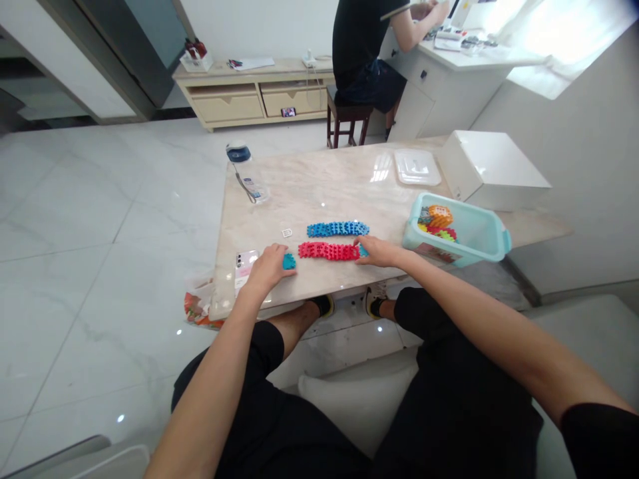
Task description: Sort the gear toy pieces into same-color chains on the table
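In the head view, a small white piece (pixel 286 233) lies just beyond the left hand (pixel 268 266), whose wrist partly covers a phone (pixel 245 269) at the table's near left. A clear bottle (pixel 255 181) with a dark blue cap stands at the far left. To the right, a pale turquoise tub (pixel 479 255) holds orange, red and yellow pieces (pixel 440 216); beyond it are a clear lid (pixel 418 167) and a white box (pixel 512 163).

The table (pixel 304 189) has a glossy, marbled beige top, and the floor (pixel 74 233) is pale tile. Farther off stand a low cream cabinet (pixel 227 110) and a co-worker (pixel 360 40) in black, seated on a dark stool (pixel 347 114) at a white desk (pixel 462 56).

The red row (pixel 327 251) of linked pieces lies near the table's near edge, between the hands, its long axis running left to right. The blue row (pixel 338 229) lies just beyond it, nearly parallel. The left hand's thumb and fingers are closed on a teal piece (pixel 289 261), apart from the red row's left end. The right hand (pixel 378 253) brackets the red row's right end and a light blue piece (pixel 363 251), partly hidden; whether its fingers grip, I cannot tell.
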